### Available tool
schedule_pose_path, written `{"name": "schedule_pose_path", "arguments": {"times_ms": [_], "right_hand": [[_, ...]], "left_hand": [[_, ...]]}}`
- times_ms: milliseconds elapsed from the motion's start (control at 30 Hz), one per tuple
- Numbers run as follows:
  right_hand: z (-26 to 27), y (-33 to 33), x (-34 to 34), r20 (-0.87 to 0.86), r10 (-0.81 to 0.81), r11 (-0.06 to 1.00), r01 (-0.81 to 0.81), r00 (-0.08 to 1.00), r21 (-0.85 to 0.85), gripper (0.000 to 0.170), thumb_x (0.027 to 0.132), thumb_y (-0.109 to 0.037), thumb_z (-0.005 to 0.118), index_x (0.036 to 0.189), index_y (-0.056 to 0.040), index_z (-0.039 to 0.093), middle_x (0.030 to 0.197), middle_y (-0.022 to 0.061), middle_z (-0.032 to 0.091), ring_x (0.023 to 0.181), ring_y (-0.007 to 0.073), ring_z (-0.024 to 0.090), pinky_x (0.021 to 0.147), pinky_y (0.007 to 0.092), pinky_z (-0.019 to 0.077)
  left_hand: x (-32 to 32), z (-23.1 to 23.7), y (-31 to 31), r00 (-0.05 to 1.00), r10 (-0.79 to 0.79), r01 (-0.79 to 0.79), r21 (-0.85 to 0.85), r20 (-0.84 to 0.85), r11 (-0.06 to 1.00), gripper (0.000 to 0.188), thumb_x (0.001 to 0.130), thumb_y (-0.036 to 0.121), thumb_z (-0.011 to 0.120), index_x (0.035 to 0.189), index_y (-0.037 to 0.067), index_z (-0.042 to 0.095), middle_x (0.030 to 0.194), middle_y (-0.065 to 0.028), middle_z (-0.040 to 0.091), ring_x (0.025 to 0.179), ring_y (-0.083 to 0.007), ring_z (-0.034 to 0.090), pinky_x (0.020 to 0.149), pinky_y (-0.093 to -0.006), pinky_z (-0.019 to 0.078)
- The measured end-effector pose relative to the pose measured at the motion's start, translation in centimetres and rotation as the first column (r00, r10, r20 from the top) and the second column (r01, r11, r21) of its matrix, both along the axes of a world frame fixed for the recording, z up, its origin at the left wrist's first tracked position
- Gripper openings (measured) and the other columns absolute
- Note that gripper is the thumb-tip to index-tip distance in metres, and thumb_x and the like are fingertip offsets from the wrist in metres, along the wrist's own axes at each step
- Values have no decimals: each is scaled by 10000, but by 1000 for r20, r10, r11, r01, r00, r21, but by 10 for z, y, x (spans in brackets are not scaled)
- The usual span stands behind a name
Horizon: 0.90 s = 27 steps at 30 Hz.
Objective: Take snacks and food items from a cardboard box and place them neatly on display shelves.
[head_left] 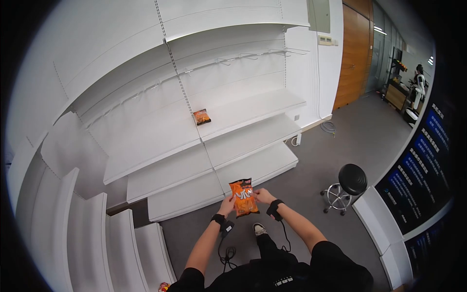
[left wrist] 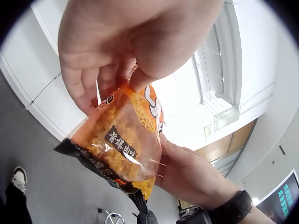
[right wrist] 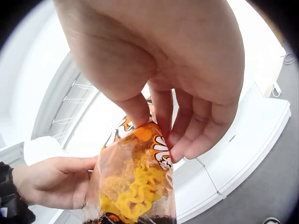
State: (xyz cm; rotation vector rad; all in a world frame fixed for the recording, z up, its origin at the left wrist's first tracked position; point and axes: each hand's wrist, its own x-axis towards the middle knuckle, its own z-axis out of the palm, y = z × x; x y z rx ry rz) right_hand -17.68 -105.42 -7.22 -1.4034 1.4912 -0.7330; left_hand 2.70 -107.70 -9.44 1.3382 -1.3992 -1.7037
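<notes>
An orange snack bag (head_left: 244, 198) with black ends hangs upright between both hands, in front of the body. My left hand (head_left: 227, 205) grips its left edge, thumb on the printed face and fingers behind. On the opposite edge, my right hand (head_left: 264, 196) pinches the film between thumb and fingers. Yellow wavy snacks show through the clear part of the bag (right wrist: 135, 191) in the right wrist view. Dark lettering patches mark the bag (left wrist: 121, 142) in the left wrist view. Another orange bag (head_left: 202, 117) lies on the shelf ahead.
White tiered shelves (head_left: 258, 130) stand ahead, with wire hooks on the back panel. More stepped shelves (head_left: 87, 228) run along the left. A black round stool (head_left: 352, 179) stands on the grey floor at right. Cables (head_left: 227, 255) hang by the legs. A red-yellow packet (head_left: 164, 287) shows at the bottom.
</notes>
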Motion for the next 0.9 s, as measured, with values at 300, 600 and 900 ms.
{"name": "schedule_pose_path", "arguments": {"times_ms": [300, 600, 900], "right_hand": [[4, -179, -18, 35, -71, 972, 77, 997, -223, 323, 741, -291, 539, 828, 17, 578, 627, 69, 577, 534, 111, 535, 495, 241, 422], [20, -335, -51, 80, -128, 955, 145, 988, -258, 307, 729, -292, 526, 823, -4, 579, 698, 130, 586, 649, 232, 570, 597, 305, 440], [33, -419, -53, 133, -140, 915, 180, 981, -361, 282, 763, -216, 502, 913, 23, 516, 724, 110, 586, 652, 171, 564, 587, 267, 441]], "left_hand": [[-28, 15, -167, 963, 225, -181, -262, 148, 948, 324, 791, 270, 481, 859, -43, 526, 629, -72, 545, 503, -113, 521, 450, -249, 424], [-65, 52, -303, 951, 302, -277, -253, 68, 927, 249, 791, 175, 475, 922, -36, 490, 745, -87, 548, 585, -133, 541, 502, -246, 460], [-68, 61, -409, 958, 259, -211, -316, 120, 925, 240, 794, 147, 466, 956, -31, 484, 759, -62, 540, 609, -113, 532, 523, -232, 451]]}}
